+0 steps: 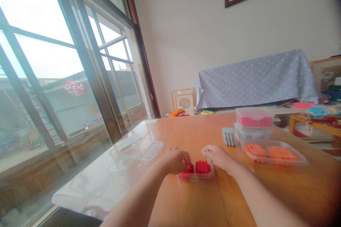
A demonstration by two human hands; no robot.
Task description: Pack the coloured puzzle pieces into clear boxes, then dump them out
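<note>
A small clear plastic tub (210,174) of red toothed plastic pieces (202,166) sits on the wooden table in front of me. My left hand (174,159) is curled at the tub's left end, fingers pinched on a red piece inside it. My right hand (217,156) rests against the tub's right rim with its fingers bent around the edge, holding the tub.
Clear lids (150,150) and an empty clear tub (121,165) lie left on the table (186,202). To the right are a tray of orange pieces (274,153), stacked tubs with pink contents (254,117) and a grey block stack (229,136). A large window stands left.
</note>
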